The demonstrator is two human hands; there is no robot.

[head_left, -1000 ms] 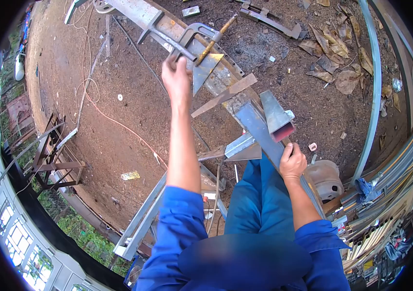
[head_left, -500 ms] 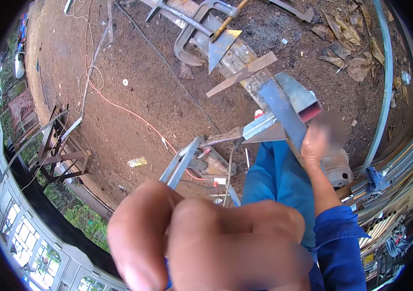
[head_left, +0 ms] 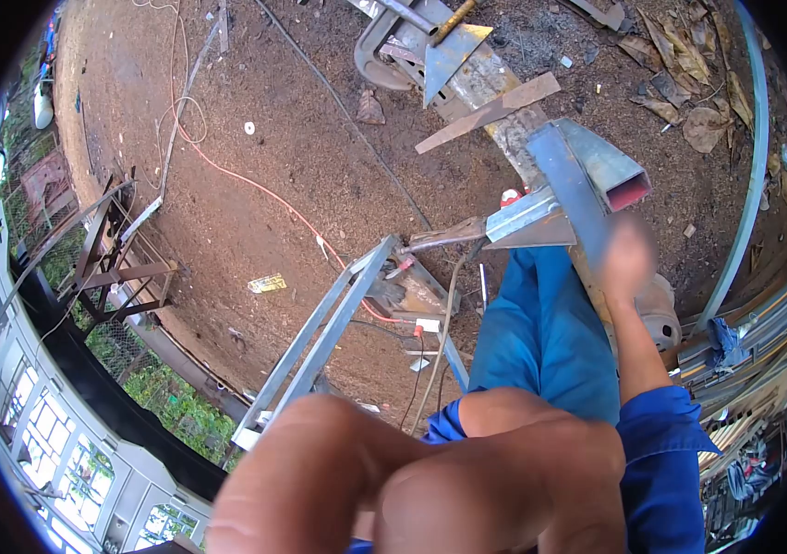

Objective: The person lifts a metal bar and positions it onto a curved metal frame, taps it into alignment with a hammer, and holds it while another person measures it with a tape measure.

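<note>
My left hand looms large and out of focus close to the lens at the bottom. Its fingers are bent and pressed together; anything within them is hidden. My right hand is at the lower end of a flat steel bar, closed against its edge, with the fingertips blurred. The bar lies across a rusty steel beam, beside a square steel tube with a reddish inside. A short galvanized steel piece lies left of the bar. Farther up are a narrow steel strip and a triangular plate.
A C-clamp sits on the beam's far part. A metal frame stands left of my legs, near an orange cable on the dirt. Long metal stock lies at right; a dark steel stand is at left.
The view has shifted, so the beam and ground sit farther right and the metal frame shows more. My left hand has moved slightly lower and right. My right hand stays at the bar.
</note>
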